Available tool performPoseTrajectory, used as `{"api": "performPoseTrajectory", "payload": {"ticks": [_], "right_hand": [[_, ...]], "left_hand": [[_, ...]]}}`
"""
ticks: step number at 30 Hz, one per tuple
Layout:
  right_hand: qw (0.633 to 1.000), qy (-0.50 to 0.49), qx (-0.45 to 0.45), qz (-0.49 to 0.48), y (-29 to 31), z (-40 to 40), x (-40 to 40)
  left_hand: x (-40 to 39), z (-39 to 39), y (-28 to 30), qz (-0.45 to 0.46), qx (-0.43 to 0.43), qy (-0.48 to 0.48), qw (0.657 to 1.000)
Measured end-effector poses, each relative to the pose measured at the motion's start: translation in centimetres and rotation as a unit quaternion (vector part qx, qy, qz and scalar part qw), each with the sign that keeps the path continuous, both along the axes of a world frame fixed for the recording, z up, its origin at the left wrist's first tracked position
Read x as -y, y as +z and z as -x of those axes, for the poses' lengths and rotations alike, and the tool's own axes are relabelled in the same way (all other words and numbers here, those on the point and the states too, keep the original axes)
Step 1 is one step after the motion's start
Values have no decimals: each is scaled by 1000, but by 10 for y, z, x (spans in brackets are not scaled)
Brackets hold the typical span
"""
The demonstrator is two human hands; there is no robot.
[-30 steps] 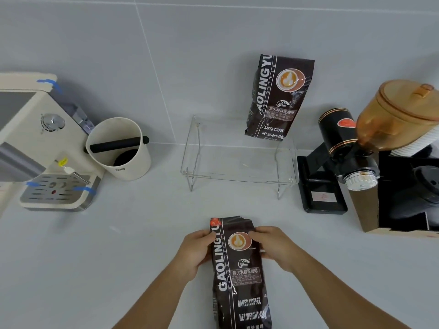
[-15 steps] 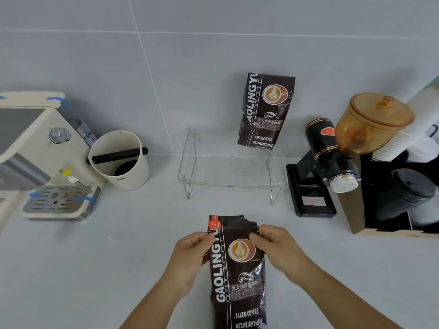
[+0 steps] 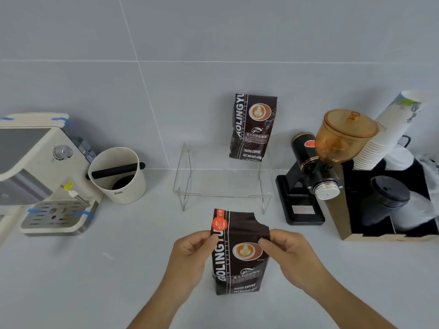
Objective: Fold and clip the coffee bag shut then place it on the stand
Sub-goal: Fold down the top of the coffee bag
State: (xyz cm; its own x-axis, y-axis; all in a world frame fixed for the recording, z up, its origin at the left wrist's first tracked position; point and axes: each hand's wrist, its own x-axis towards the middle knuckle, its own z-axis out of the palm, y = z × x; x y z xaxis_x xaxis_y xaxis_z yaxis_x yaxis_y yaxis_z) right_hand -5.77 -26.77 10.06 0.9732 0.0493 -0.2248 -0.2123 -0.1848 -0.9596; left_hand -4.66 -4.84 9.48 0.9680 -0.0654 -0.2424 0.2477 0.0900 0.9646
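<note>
A dark brown coffee bag (image 3: 240,254) with a latte picture stands upright on the grey counter in front of me. Its top edge is torn, with a notch at the right corner. My left hand (image 3: 192,255) pinches the bag's left edge near the top. On the other side my right hand (image 3: 288,255) pinches the right edge by the torn corner. Behind the bag stands a clear acrylic stand (image 3: 223,186). A second coffee bag (image 3: 253,127) stands on the stand's right part, leaning on the wall. No clip is in sight.
A cream espresso machine (image 3: 40,172) and a white knock box (image 3: 118,175) with a black bar stand at the left. At the right are a black grinder (image 3: 316,172) with an amber hopper, stacked paper cups (image 3: 384,136) and a box holding black lids (image 3: 389,193).
The bag has gone from lying flat to standing upright, with its torn top unfolded. Both hands stayed at its upper edges. My view has tilted up, showing more wall.
</note>
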Motion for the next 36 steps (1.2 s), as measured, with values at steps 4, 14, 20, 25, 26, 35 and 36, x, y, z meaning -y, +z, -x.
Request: {"api": "performPoseTrajectory", "payload": {"ticks": [4, 14, 20, 25, 26, 35, 36], "right_hand": [[1000, -12, 8, 7, 0, 3, 5], [999, -20, -22, -22, 14, 9, -1], [997, -37, -37, -59, 26, 6, -8], [992, -85, -19, -91, 38, -3, -16], [991, -91, -19, -91, 40, -6, -18], [988, -110, -16, -111, 48, -13, -26], [988, -112, -8, -103, 48, -13, -26]], "left_hand": [[4, -3, 2, -23, 26, -4, 999], [2, -4, 6, -54, 4, -31, 998], [7, -10, 23, -58, -11, -37, 998], [10, -19, 35, -65, -29, -2, 997], [10, -20, 36, -68, -31, 4, 997], [7, -24, 39, -99, -26, 9, 995], [6, -24, 39, -107, -21, 2, 994]]}}
